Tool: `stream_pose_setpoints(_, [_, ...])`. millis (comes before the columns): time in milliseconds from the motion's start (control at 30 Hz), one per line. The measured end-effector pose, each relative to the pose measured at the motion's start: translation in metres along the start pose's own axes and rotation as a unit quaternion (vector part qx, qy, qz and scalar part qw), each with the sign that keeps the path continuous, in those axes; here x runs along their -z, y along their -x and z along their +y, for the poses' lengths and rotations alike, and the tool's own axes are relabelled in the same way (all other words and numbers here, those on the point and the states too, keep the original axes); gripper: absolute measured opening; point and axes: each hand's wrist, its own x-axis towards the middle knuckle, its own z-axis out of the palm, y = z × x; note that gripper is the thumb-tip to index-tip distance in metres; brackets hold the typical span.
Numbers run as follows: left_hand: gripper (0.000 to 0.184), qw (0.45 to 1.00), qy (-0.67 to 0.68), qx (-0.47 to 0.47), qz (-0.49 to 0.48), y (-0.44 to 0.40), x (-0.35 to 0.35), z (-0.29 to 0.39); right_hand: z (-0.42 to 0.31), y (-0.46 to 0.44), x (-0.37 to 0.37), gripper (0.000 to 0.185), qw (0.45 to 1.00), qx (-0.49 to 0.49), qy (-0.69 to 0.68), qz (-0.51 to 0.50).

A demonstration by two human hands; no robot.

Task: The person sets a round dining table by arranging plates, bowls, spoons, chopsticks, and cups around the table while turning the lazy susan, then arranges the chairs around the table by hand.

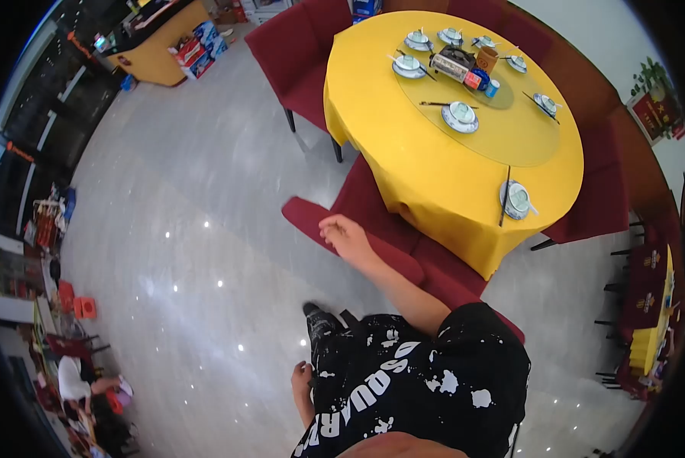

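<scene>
One hand of yours, the right hand [346, 238], reaches forward over the top of a dark red chair back [309, 219]; its fingers are half-bent and loosely parted, the gap narrow, and you cannot tell from this angle whether it touches the upholstery. Your left hand [302, 377] hangs low beside your hip, fingers curled in; whether it holds anything cannot be told.

The chair back stands between you and the round bench, beside a second dark red chair back [472, 301] to its right. In front of you, a yellow cloth [380, 130] covers the bench and drapes over its near edge. On it you have eight place settings; the nearest bowl and plate [515, 200] lie near the right-hand edge, with dark chopsticks [505, 197] alongside. A portable stove [451, 67], a brown canister [486, 59] and a blue can [493, 89] stand close together towards the far side. Well off to your left, a person in a white top [74, 379] sits near the wall.
</scene>
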Motion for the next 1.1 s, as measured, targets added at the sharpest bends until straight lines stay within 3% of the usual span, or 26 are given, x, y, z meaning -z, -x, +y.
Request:
stream_pose_setpoints(67, [0.049, 0.999, 0.002, -0.007, -0.039, -0.064, 0.032, 0.021, 0.022, -0.037, -0.034, 0.018, 1.0, -0.019, -0.004, 0.017])
stream_pose_setpoints(167, [0.048, 0.992, -0.058, -0.108, -0.039, -0.204, 0.08, 0.026, 0.036, -0.092, -0.069, 0.019, 0.994, -0.052, 0.018, 0.091])
stream_pose_setpoints(200, [0.046, 0.986, -0.146, -0.082, -0.02, -0.226, 0.108, 0.068, 0.039, -0.11, -0.076, 0.02, 0.989, -0.028, 0.079, 0.125])
stream_pose_setpoints(233, [0.045, 0.983, -0.151, -0.1, -0.028, -0.241, 0.13, 0.112, 0.041, -0.129, -0.081, 0.021, 0.986, -0.029, 0.089, 0.14])
stream_pose_setpoints(367, [0.044, 0.948, -0.223, -0.224, -0.013, -0.375, 0.22, 0.26, 0.031, -0.202, -0.109, 0.021, 0.977, -0.027, 0.071, 0.199])
stream_pose_setpoints(500, [0.043, 0.911, -0.285, -0.286, -0.085, -0.476, 0.267, 0.431, 0.028, -0.237, -0.102, 0.022, 0.955, -0.07, 0.087, 0.275])
stream_pose_setpoints(667, [0.041, 0.88, -0.275, -0.382, -0.067, -0.563, 0.235, 0.594, 0.06, -0.288, -0.077, 0.022, 0.895, -0.134, 0.09, 0.415])
stream_pose_setpoints(767, [0.041, 0.855, -0.292, -0.407, -0.137, -0.591, 0.192, 0.634, 0.115, -0.331, -0.056, 0.02, 0.875, -0.166, -0.084, 0.447])
stream_pose_setpoints(833, [0.04, 0.827, -0.321, -0.417, -0.197, -0.611, 0.187, 0.633, 0.085, -0.357, -0.045, 0.019, 0.856, -0.197, -0.15, 0.454])
stream_pose_setpoints(867, [0.04, 0.827, -0.344, -0.375, -0.237, -0.635, 0.182, 0.627, 0.071, -0.371, -0.04, 0.019, 0.841, -0.207, -0.186, 0.464])
stream_pose_setpoints(967, [0.039, 0.821, -0.354, -0.313, -0.32, -0.65, 0.127, 0.636, 0.062, -0.393, -0.016, 0.021, 0.819, -0.137, -0.181, 0.527])
stream_pose_setpoints(1100, [0.035, 0.752, -0.376, -0.39, -0.375, -0.635, 0.037, 0.712, 0.065, -0.408, 0.036, 0.024, 0.767, -0.099, -0.175, 0.609])
